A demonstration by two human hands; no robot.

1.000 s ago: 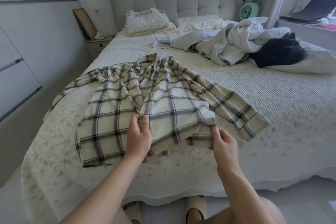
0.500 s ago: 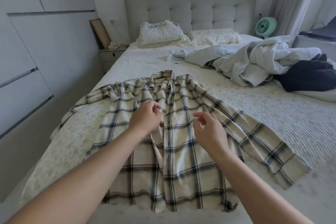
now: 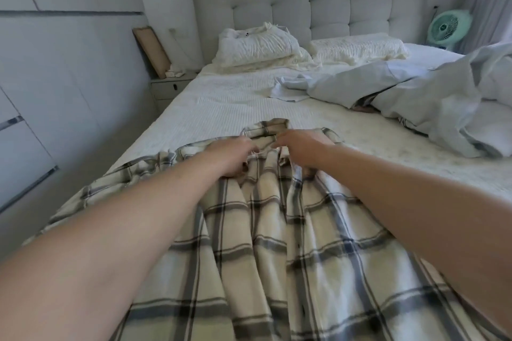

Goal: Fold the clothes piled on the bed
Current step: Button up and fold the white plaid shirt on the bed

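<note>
So the cream flannel shirt with the grey-and-black plaid (image 3: 277, 243) is laid out lengthwise on the near half of the bed (image 3: 221, 97), hem at the foot edge and collar pointing up toward the headboard. My guess is it's spread like that so the front can be squared up before any folding starts, since the fabric down the middle is all ridged and bunched.

Both arms are stretched way out, nearly straight, reaching up the shirt to the collar. The left hand (image 3: 235, 155) sits at the left side of the neckline with its fingers curled under, pinching the cloth there. The right hand (image 3: 302, 147) is right next to it on the other side of the opening, knuckles up, fingers tucked down into the plaid fabric, so it looks like it's gripping too, though the fingertips themselves are hidden. Probably lining up the two front edges at the neck.

The rest of the laundry, a rumpled heap of pale grey-white clothes (image 3: 432, 102), is over along the right edge of the bed, well apart from the shirt, not folded yet.
</note>
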